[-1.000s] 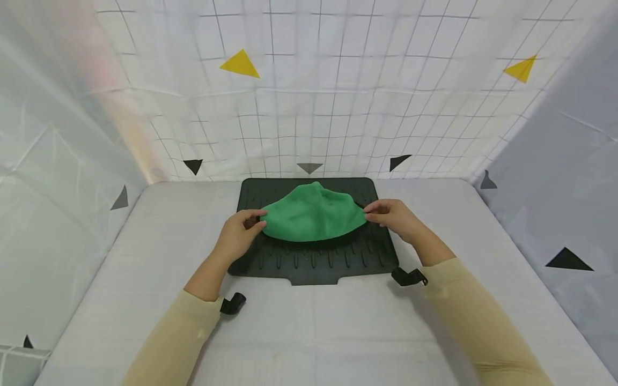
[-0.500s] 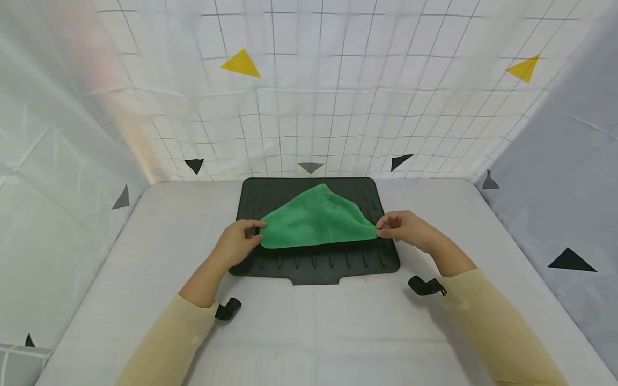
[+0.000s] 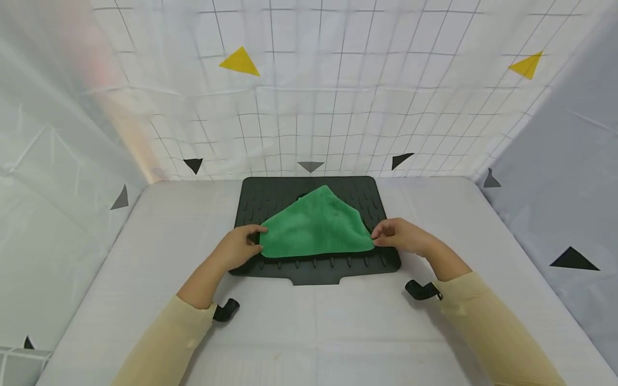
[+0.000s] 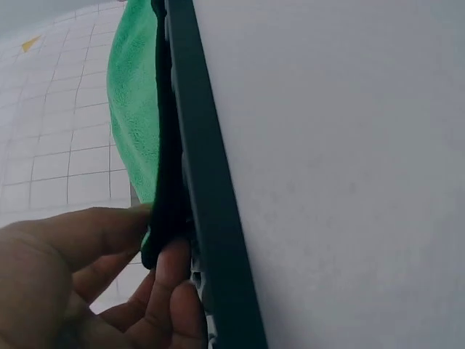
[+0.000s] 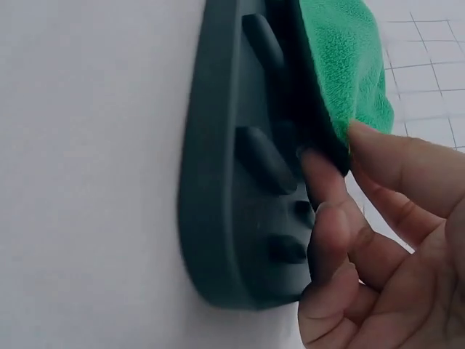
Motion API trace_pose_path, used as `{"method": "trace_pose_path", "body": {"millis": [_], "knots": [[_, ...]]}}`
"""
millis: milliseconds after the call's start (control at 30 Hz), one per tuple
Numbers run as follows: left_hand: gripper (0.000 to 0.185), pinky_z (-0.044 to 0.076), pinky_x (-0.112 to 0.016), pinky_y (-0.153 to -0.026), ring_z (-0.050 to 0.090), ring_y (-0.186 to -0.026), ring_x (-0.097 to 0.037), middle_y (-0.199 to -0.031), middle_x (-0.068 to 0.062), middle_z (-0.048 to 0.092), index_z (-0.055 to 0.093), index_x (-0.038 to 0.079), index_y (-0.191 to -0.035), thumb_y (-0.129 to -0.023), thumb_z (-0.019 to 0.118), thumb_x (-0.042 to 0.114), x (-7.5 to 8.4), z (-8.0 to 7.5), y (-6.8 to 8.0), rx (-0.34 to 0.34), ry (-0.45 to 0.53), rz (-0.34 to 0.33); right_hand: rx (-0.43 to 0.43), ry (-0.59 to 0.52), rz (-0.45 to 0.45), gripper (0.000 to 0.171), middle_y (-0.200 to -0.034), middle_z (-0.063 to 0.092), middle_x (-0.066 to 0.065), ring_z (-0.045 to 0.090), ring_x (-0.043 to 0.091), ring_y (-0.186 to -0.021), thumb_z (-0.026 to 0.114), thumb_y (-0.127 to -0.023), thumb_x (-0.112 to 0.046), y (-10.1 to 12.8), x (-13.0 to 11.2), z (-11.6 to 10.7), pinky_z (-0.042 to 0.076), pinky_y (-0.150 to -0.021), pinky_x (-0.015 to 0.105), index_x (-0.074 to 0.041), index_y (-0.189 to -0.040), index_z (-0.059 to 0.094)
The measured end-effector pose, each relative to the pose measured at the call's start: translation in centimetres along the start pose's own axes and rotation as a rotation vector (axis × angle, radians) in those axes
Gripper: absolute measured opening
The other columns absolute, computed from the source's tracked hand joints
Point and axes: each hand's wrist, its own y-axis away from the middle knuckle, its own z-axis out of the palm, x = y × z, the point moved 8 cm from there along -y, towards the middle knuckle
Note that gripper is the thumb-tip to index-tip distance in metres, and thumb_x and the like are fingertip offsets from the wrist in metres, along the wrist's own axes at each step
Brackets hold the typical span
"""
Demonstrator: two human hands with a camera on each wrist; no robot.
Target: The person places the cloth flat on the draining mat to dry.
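Note:
A green plush cloth (image 3: 314, 228) lies over a black ridged mat (image 3: 314, 274), its far edge rising to a point. My left hand (image 3: 237, 246) pinches the cloth's near left corner; in the left wrist view the thumb is on the green face of the cloth (image 4: 134, 102) and fingers are beneath. At the near right corner my right hand (image 3: 403, 236) pinches between thumb and index finger. Seen from the right wrist, the cloth's corner (image 5: 338, 94) is held just above the mat's raised ribs (image 5: 265, 160). What lies under the cloth is mostly hidden.
The mat sits on a white-covered table (image 3: 309, 332), close to a grid-patterned white sheet (image 3: 309, 123) at the back. Pale sheets hang left (image 3: 53, 214) and right (image 3: 545, 203). A small black camera is on each wrist.
Both hands have come nearer to me, drawing the cloth's near edge down the mat. That edge was curved and is now straighter. The right hand also went rightward, then slightly back.

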Motion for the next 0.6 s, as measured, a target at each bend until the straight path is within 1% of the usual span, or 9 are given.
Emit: {"method": "trace_pose_path", "body": {"millis": [133,233,333,467,533,600], "knots": [[0.042,0.053,-0.043,-0.087,0.061,-0.109,-0.03,-0.127,-0.016,0.061,0.056,0.009,-0.141,-0.1,0.062,0.015,-0.2,-0.1,-0.4,0.014,0.045,0.012,0.047,0.021,0.032,0.023,-0.101,0.066,0.009,0.055,0.023,-0.091,0.063,-0.101,-0.021,-0.8,0.0,-0.3,0.048,-0.072,0.034,-0.004,-0.116,0.064],[0.042,0.05,-0.048,-0.094,0.057,-0.119,-0.034,-0.132,-0.018,0.058,0.054,0.01,-0.144,-0.103,0.059,0.018,-0.4,-0.3,-0.7,0.031,0.077,0.006,0.085,-0.004,0.049,0.027,-0.106,0.066,0.012,0.056,0.026,-0.092,0.06,-0.102,-0.022,-1.5,-0.1,-0.6,0.05,-0.076,0.037,-0.004,-0.121,0.063],[0.042,0.049,-0.049,-0.094,0.056,-0.12,-0.035,-0.132,-0.018,0.058,0.053,0.011,-0.145,-0.104,0.057,0.024,-0.7,-0.3,-1.2,0.044,0.101,-0.004,0.113,-0.065,0.064,0.029,-0.117,0.065,0.017,0.058,0.029,-0.097,0.058,-0.103,-0.019,-2.2,0.0,-0.6,0.051,-0.081,0.038,-0.001,-0.126,0.06],[0.041,0.051,-0.047,-0.091,0.059,-0.115,-0.033,-0.128,-0.017,0.061,0.055,0.011,-0.143,-0.106,0.052,0.029,-0.9,-0.3,-2.0,0.071,0.143,-0.021,0.154,-0.167,0.084,0.033,-0.132,0.059,0.019,0.057,0.026,-0.105,0.056,-0.104,-0.019,-3.4,0.5,-0.6,0.051,-0.086,0.036,0.0,-0.132,0.057],[0.04,0.053,-0.045,-0.091,0.061,-0.114,-0.032,-0.128,-0.017,0.062,0.056,0.01,-0.141,-0.107,0.051,0.03,-1.0,-0.3,-2.3,0.084,0.173,-0.033,0.174,-0.222,0.087,0.034,-0.133,0.058,0.018,0.056,0.023,-0.102,0.057,-0.104,-0.019,-3.9,0.7,-0.7,0.05,-0.085,0.034,-0.001,-0.133,0.056],[0.039,0.054,-0.043,-0.09,0.062,-0.113,-0.031,-0.128,-0.017,0.062,0.058,0.008,-0.139,-0.107,0.051,0.028,-1.1,-0.2,-2.5,0.097,0.201,-0.037,0.189,-0.265,0.079,0.035,-0.131,0.059,0.015,0.054,0.019,-0.094,0.059,-0.103,-0.019,-4.3,0.9,-0.7,0.049,-0.08,0.032,-0.001,-0.133,0.056]]}}
